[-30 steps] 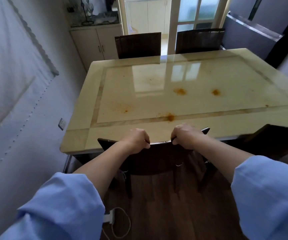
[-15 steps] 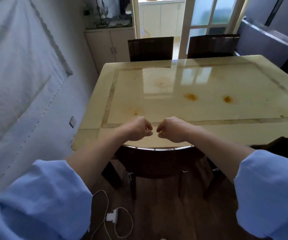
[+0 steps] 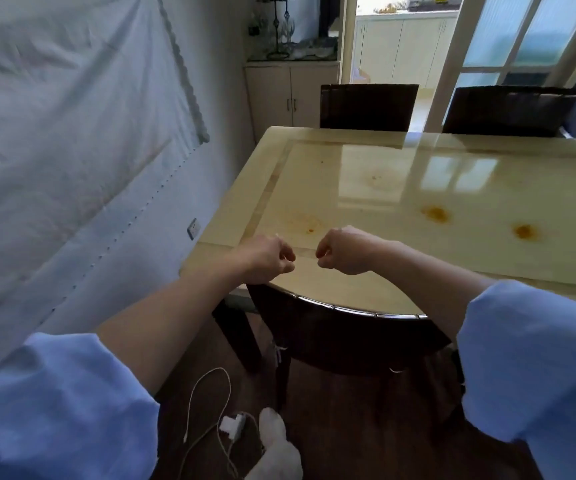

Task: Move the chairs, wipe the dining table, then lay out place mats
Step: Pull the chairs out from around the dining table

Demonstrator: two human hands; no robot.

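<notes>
Cable (image 3: 207,403) lies on the floor beside the near chair (image 3: 342,337), tucked under the table (image 3: 418,188). Both hands, left (image 3: 266,259) and right (image 3: 345,251), are loosely clenched above its backrest, grasping nothing. Stiff and probably heavy, it is best gripped along the metal-edged top rail. Stains (image 3: 435,213) remain beyond.

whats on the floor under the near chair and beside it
A white charger with a looped white cable lies on the dark wood floor, left of the near chair. The chair's back hides its seat and the floor beneath it.
</notes>
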